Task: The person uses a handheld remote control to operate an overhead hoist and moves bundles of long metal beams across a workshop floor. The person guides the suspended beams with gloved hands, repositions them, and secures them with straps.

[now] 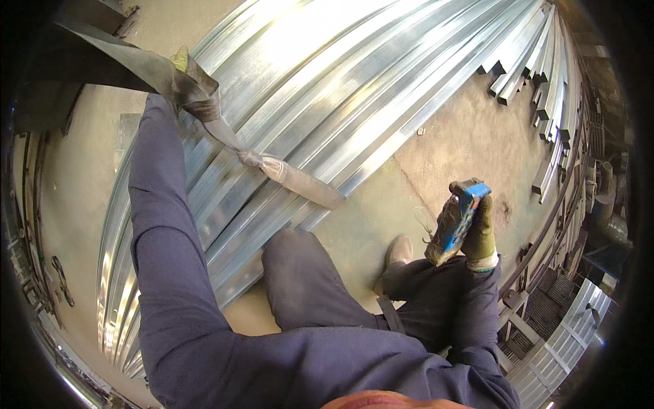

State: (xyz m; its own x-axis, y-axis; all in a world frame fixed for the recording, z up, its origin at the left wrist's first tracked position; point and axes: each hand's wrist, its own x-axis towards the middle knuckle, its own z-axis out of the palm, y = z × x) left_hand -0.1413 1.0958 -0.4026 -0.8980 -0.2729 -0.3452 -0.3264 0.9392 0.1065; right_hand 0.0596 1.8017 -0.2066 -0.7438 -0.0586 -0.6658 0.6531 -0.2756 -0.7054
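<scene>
A grey webbing sling (310,187) passes across a bundle of long, shiny metal profiles (286,88), with a knot-like gathering partway along it. At the upper left my left hand (180,58), in a yellowish glove, is at the twisted part of the sling; its fingers appear closed on the webbing, which hides most of the hand. To the right, my gloved right hand (482,235) grips a worn blue handheld box (463,218) with dirty brown parts. Whether this box has buttons is too unclear to tell.
More metal profiles (538,82) lie at the far right, their cut ends uneven. The concrete floor (436,150) shows between the stacks, near my shoe (399,249). A dark rail (545,249) and a metal grating (545,307) line the right side.
</scene>
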